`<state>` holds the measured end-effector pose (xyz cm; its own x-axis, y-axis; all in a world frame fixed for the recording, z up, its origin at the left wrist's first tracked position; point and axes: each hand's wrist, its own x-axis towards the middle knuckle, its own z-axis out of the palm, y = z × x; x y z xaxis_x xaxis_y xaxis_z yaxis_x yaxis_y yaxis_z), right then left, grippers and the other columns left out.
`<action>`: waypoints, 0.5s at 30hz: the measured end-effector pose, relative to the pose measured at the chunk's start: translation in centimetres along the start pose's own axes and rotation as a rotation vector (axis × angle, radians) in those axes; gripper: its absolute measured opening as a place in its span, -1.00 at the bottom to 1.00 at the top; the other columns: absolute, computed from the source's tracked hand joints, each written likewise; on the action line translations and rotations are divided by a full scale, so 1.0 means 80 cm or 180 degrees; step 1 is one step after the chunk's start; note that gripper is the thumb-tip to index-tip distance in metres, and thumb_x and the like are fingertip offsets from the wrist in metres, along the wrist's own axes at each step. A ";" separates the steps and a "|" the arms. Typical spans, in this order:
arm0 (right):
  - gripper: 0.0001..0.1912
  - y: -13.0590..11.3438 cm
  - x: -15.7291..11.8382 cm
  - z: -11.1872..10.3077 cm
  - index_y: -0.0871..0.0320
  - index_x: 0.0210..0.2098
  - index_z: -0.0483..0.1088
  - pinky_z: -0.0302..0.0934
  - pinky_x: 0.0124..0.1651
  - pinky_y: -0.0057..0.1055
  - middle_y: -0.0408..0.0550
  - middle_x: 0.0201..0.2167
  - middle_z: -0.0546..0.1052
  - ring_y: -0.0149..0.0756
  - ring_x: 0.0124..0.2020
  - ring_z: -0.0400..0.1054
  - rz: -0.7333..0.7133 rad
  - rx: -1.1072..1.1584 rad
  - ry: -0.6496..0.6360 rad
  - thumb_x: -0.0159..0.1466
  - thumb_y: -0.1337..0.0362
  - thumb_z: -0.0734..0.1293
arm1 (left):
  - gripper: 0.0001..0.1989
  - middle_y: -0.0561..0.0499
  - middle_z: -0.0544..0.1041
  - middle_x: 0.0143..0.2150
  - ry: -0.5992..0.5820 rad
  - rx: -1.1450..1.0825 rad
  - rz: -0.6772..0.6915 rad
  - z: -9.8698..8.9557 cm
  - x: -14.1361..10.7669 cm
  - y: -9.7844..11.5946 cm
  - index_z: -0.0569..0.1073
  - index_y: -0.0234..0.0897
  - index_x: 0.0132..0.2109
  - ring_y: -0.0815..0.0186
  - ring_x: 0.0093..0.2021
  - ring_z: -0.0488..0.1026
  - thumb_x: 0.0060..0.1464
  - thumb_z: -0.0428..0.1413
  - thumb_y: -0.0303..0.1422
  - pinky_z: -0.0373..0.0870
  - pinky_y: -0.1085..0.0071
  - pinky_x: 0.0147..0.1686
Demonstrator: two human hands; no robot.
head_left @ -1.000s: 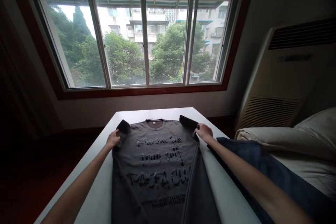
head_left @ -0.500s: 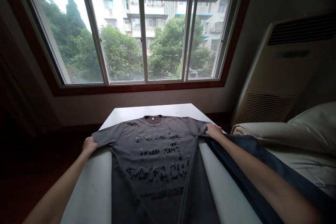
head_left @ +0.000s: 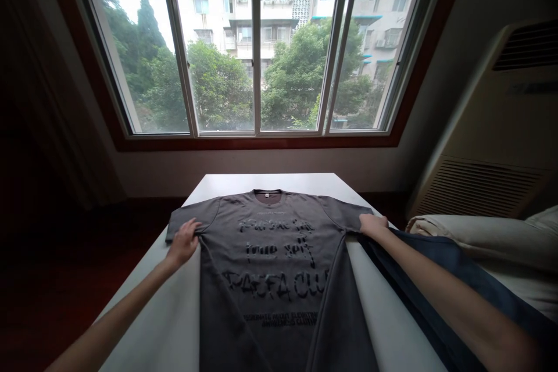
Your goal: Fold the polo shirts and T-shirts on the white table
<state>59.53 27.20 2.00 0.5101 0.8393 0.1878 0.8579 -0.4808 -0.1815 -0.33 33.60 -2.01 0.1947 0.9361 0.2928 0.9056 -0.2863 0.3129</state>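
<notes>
One window (head_left: 256,46), four-paned, red-brown surround, ahead of you. One white table (head_left: 152,308), its far end towards the window. One floor-standing air conditioner (head_left: 483,122), cream, at right. One grey shirt (head_left: 274,296), lettered front up on the table, collar towards the window, hem out of view; sleeves now spread outward, where a second ago both were turned up. One dark blue cloth (head_left: 453,256), along the table's right side, partly behind your forearm. Your right hand (head_left: 374,225): closed on its sleeve's end, as half a second ago. Your left hand (head_left: 183,242): shifted inward from its sleeve's end to the lower edge near the underarm, fingers extended; whether they pinch, you cannot tell. One neck label (head_left: 267,195), pale, inside the collar.
</notes>
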 end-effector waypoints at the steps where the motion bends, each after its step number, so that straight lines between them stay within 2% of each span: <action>1: -0.89 -0.011 -0.009 -0.001 0.25 -0.41 0.51 0.16 0.06 -0.02 0.19 -0.28 0.57 0.03 -0.10 0.45 -0.0118 -0.0041 -0.0130 0.14 0.51 0.34 | -0.55 -0.12 0.32 0.28 -0.0192 -0.0237 0.0368 -0.005 -0.022 0.029 0.39 -0.26 0.13 0.12 0.31 0.20 0.08 -0.03 -0.52 0.12 0.18 0.29; 3: -0.78 -0.037 -0.041 -0.002 0.21 -0.30 0.54 0.10 0.14 -0.08 0.16 -0.15 0.56 0.02 0.01 0.40 -0.0527 -0.0074 -0.0369 0.12 0.54 0.32 | -0.53 -0.10 0.36 0.25 -0.0877 -0.0749 0.1132 -0.019 -0.072 0.090 0.38 -0.20 0.16 0.12 0.28 0.23 0.10 -0.01 -0.48 0.10 0.18 0.30; 5: -0.64 -0.067 -0.095 -0.003 0.07 -0.11 0.52 0.10 0.17 -0.29 -0.02 -0.02 0.53 -0.16 0.06 0.36 -0.1205 0.0180 -0.0728 0.13 0.48 0.33 | -0.50 -0.06 0.39 0.23 -0.1699 -0.1138 0.1881 -0.035 -0.121 0.146 0.35 -0.13 0.19 0.14 0.24 0.27 0.08 0.03 -0.46 0.15 0.20 0.27; 7: -0.54 -0.096 -0.164 -0.005 0.09 0.03 0.45 0.14 0.14 -0.35 -0.03 0.02 0.49 -0.21 0.06 0.35 -0.2495 0.1044 -0.1674 0.12 0.41 0.35 | -0.43 -0.02 0.44 0.17 -0.2190 -0.1389 0.2507 -0.048 -0.159 0.189 0.32 -0.08 0.20 0.16 0.18 0.34 0.01 0.10 -0.47 0.17 0.23 0.25; 8: -0.47 -0.109 -0.200 -0.006 0.08 0.10 0.40 0.16 0.13 -0.35 -0.04 0.04 0.47 -0.21 0.06 0.33 -0.2946 0.1417 -0.2193 0.11 0.33 0.39 | -0.42 0.00 0.46 0.12 -0.2364 -0.1439 0.2724 -0.052 -0.171 0.205 0.32 -0.07 0.19 0.18 0.14 0.37 -0.01 0.13 -0.47 0.18 0.25 0.23; 9: -0.41 -0.121 -0.235 -0.008 0.07 0.12 0.39 0.17 0.12 -0.33 -0.05 0.04 0.46 -0.19 0.06 0.32 -0.3262 0.1609 -0.2597 0.07 0.28 0.43 | -0.42 0.01 0.48 0.08 -0.2481 -0.1441 0.2866 -0.053 -0.180 0.216 0.33 -0.07 0.18 0.19 0.10 0.40 -0.02 0.15 -0.46 0.20 0.27 0.21; 10: -0.39 -0.131 -0.266 -0.009 0.06 0.10 0.40 0.17 0.11 -0.30 -0.05 0.03 0.44 -0.17 0.04 0.32 -0.3491 0.1687 -0.2797 0.03 0.25 0.45 | -0.43 0.01 0.49 0.05 -0.2549 -0.1396 0.2946 -0.053 -0.186 0.225 0.35 -0.08 0.16 0.19 0.08 0.41 -0.03 0.16 -0.45 0.22 0.28 0.19; 12: -0.46 -0.148 -0.312 -0.013 0.09 -0.03 0.45 0.12 0.15 -0.15 -0.03 -0.02 0.43 -0.10 0.03 0.30 -0.3786 0.1557 -0.2901 -0.04 0.23 0.47 | -0.47 -0.01 0.50 0.03 -0.2575 -0.1223 0.3008 -0.049 -0.191 0.233 0.39 -0.11 0.10 0.16 0.06 0.42 -0.07 0.18 -0.45 0.27 0.27 0.13; 15: -0.56 -0.160 -0.344 -0.018 0.15 -0.19 0.42 0.07 0.13 0.05 -0.04 -0.16 0.43 -0.05 -0.07 0.32 -0.3758 0.1114 -0.2881 -0.09 0.23 0.46 | -0.65 0.02 0.53 -0.08 -0.2537 -0.1016 0.3025 -0.039 -0.196 0.236 0.45 -0.14 -0.09 0.14 -0.01 0.44 -0.10 0.17 -0.48 0.32 0.26 0.02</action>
<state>34.58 9.93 0.54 -0.7523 0.6186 -0.2266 0.6108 0.5261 -0.5918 12.55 12.89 2.13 0.9835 0.1689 -0.0655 0.1783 -0.8391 0.5140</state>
